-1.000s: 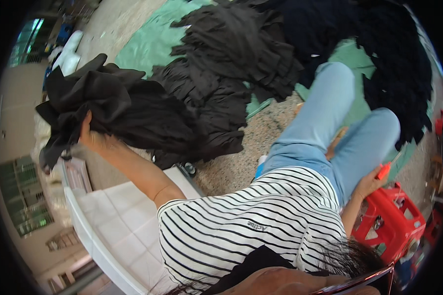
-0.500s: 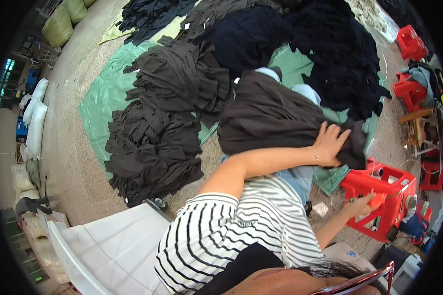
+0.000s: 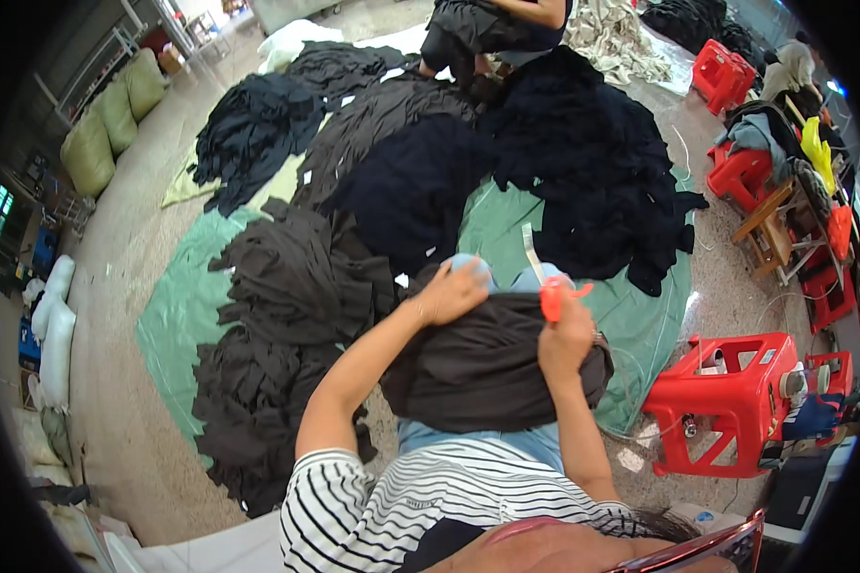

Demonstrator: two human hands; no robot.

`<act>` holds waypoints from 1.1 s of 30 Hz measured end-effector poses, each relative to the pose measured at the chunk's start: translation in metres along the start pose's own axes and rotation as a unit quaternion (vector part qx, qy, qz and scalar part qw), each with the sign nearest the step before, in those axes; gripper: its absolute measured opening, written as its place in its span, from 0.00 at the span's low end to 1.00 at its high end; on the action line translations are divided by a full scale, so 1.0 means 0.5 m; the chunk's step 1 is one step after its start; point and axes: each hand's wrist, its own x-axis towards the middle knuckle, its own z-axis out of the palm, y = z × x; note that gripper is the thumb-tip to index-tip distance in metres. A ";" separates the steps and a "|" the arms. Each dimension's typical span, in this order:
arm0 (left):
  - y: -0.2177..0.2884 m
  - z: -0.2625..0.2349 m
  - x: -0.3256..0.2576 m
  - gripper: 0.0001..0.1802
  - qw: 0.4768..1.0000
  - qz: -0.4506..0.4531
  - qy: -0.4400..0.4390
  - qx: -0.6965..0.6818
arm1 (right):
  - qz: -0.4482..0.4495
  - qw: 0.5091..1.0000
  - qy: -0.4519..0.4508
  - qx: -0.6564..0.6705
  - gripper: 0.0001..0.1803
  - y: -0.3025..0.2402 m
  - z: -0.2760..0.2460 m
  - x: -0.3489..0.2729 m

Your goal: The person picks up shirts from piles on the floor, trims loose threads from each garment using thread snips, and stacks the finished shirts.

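Note:
A dark grey-brown garment [image 3: 487, 358] lies bunched across my lap, over pale blue trousers [image 3: 521, 439]. My left hand [image 3: 454, 293] rests by its far left edge at the knee, fingers partly spread on the cloth. Above the right side of the garment, my right hand [image 3: 566, 334] is closed around a small red-orange hand tool [image 3: 552, 298]. A pale narrow strip [image 3: 530, 250] sticks up from this tool; its exact kind is unclear. Left of my legs are two heaps of similar dark grey-brown cloth, an upper heap [image 3: 301, 272] and a lower heap [image 3: 258, 411].
Green sheeting [image 3: 186, 315] lies under the heaps. Navy heaps [image 3: 592, 181] spread ahead. A red stool [image 3: 726, 392] with small items stands at my right, with more red stools [image 3: 721, 76] beyond. Another person [image 3: 535, 14] handles dark cloth at the far side. Stuffed sacks [image 3: 115, 124] line the left.
My right hand has come from the red stool to above my lap with the red-orange tool. My left hand has moved from the garment's right end to its far left edge. The view has shifted.

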 end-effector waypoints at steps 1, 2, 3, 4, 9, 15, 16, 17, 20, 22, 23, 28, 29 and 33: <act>0.029 0.013 -0.038 0.24 0.996 0.004 0.069 -0.050 | 0.001 0.998 -0.058 -0.036 0.31 0.015 0.041 -0.017; 0.044 0.018 -0.077 0.22 0.991 0.005 0.105 -0.078 | 0.009 0.998 -0.055 -0.032 0.32 0.017 0.052 -0.018; 0.058 0.012 -0.107 0.22 0.988 0.029 0.151 -0.025 | 0.016 0.998 -0.052 -0.028 0.32 0.019 0.057 -0.019; 0.096 -0.039 -0.127 0.24 0.994 -0.010 0.098 0.044 | 0.049 0.994 -0.081 -0.055 0.34 0.027 0.050 -0.025; 0.069 -0.022 -0.198 0.34 0.947 -0.242 0.207 -0.034 | 0.046 0.996 -0.050 -0.061 0.34 0.026 0.033 -0.022; -0.084 0.018 -0.313 0.30 0.951 -0.278 0.132 -0.008 | 0.109 0.993 -0.007 -0.048 0.29 0.063 0.017 -0.017; -0.073 0.037 -0.321 0.28 0.965 -0.238 0.112 -0.008 | 0.114 0.993 -0.003 -0.040 0.30 0.078 0.014 -0.022; -0.065 0.057 -0.348 0.27 0.957 -0.264 0.118 -0.011 | 0.119 0.992 -0.008 -0.036 0.30 0.077 0.007 -0.026; 0.005 -0.015 -0.332 0.27 0.875 -0.414 0.155 -0.195 | 0.127 0.992 -0.001 -0.021 0.30 0.078 -0.026 -0.044; 0.005 -0.046 -0.289 0.24 0.884 -0.348 0.284 -0.130 | 0.126 0.992 0.020 -0.019 0.28 0.071 -0.051 -0.049; 0.008 -0.064 -0.266 0.24 0.886 -0.310 0.334 -0.088 | 0.129 0.991 0.018 -0.012 0.28 0.064 -0.067 -0.060; -0.028 -0.132 0.008 0.20 0.917 -0.164 0.307 -0.196 | 0.155 0.988 0.016 -0.018 0.27 0.064 -0.039 -0.060; -0.067 -0.090 0.065 0.21 0.931 -0.156 0.266 -0.194 | 0.148 0.989 0.005 -0.019 0.28 0.062 -0.032 -0.051; -0.176 0.152 0.191 0.26 0.987 -0.126 -0.051 -0.088 | 0.139 0.990 -0.012 -0.014 0.29 0.049 -0.038 -0.037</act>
